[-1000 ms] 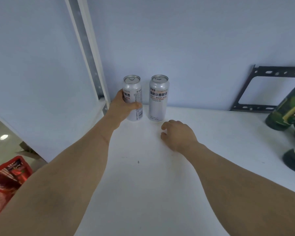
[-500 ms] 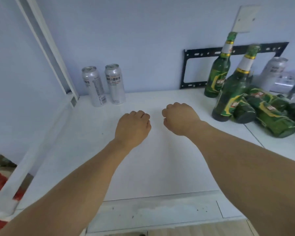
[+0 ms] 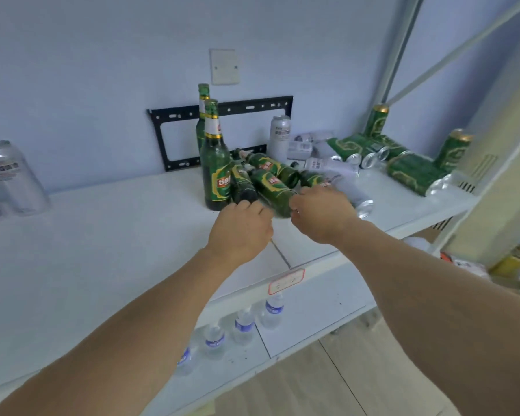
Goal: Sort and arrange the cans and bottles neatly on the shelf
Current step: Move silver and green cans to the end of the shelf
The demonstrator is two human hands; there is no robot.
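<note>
From the head view, both arms stretch over the white shelf (image 3: pixel 102 250). The left hand (image 3: pixel 240 232) and right hand (image 3: pixel 323 216) are loosely curled, empty, at the near ends of the lying green bottles (image 3: pixel 270 187). Whether they touch the glass I cannot tell. 2 green bottles (image 3: pixel 215 163) stand upright just left of that heap. Green cans (image 3: pixel 415 172) and silver cans (image 3: pixel 327 166) lie jumbled behind, and 2 upright silver cans (image 3: pixel 9 178) stand far left.
</note>
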